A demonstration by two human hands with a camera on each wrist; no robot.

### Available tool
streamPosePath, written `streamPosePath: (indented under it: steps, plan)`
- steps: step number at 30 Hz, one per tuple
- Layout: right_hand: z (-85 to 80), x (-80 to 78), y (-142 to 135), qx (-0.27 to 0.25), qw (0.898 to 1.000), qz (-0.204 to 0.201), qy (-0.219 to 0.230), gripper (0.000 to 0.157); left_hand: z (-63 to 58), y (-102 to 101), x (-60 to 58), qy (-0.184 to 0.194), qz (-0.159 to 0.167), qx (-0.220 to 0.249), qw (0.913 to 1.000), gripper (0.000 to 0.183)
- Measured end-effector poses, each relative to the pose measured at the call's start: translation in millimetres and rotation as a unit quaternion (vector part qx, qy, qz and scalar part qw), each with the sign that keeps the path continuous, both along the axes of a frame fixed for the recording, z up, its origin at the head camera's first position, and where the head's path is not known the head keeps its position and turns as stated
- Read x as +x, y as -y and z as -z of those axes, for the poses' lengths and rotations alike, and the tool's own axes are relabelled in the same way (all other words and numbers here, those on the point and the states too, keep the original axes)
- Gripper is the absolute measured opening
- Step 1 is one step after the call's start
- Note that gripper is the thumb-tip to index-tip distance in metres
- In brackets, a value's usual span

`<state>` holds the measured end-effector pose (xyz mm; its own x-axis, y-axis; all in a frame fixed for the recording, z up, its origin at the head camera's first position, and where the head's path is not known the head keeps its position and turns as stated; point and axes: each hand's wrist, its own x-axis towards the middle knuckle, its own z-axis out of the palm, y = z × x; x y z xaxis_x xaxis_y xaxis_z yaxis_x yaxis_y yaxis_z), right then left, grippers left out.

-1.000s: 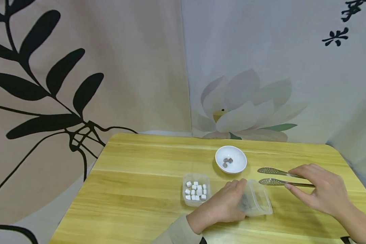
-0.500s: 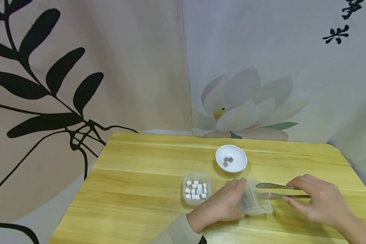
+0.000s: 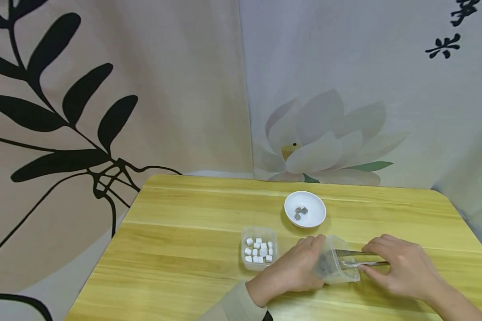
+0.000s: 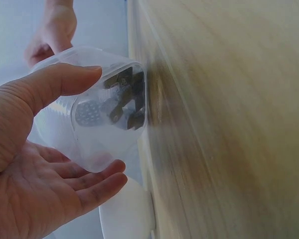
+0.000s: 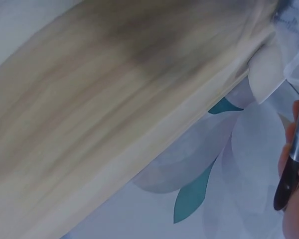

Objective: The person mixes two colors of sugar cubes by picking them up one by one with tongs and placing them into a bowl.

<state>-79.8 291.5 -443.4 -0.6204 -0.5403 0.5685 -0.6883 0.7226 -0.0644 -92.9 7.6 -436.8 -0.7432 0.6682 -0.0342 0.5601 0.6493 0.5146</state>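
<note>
My left hand (image 3: 293,269) grips a clear plastic container (image 3: 330,272) tilted on its side, mouth toward the right. In the left wrist view, dark grey cubes (image 4: 125,94) lie inside, behind the clear base, and a perforated tong tip (image 4: 88,113) shows near them. My right hand (image 3: 403,267) holds metal tongs (image 3: 355,253) between thumb and fingers, arms apart, their tips within the container's mouth. Whether the tips touch a cube cannot be told. The right wrist view catches only the tongs' dark handle end (image 5: 287,186) and part of the hand.
Behind the hands stands a white bowl (image 3: 313,205) with three small grey cubes (image 3: 304,211). Left of the left hand is a second clear container (image 3: 259,231) with several white cubes (image 3: 263,252). A wooden table (image 3: 176,249) carries everything; a printed curtain (image 3: 193,89) hangs behind it.
My right hand has moved left and slightly toward me, bringing the tong tips from beside the tilted container into its mouth. The left hand and container have stayed put.
</note>
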Motion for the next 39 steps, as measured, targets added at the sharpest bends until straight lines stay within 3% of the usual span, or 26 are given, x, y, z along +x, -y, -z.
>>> streamPosePath:
  steps: [9,21,28,39]
  plan:
    - [1.8,-1.0,11.2,0.008,1.000,-0.013,0.002,0.033,0.3,0.0,0.8,-0.003,-0.001,0.000,1.0000,0.093]
    - [-2.0,-2.6,18.9,0.020,0.999,-0.025,-0.005,0.049,-1.4,-0.7,0.1,-0.010,-0.003,-0.006,0.9999,0.088]
    - [-1.4,-3.5,18.9,0.009,0.999,-0.031,-0.008,0.048,-2.6,-1.1,-0.5,-0.003,-0.006,-0.008,0.9999,0.091]
    - [-11.6,8.5,4.9,-0.032,0.999,0.011,-0.028,0.050,-4.2,1.6,4.5,0.006,-0.005,-0.015,0.9999,0.096]
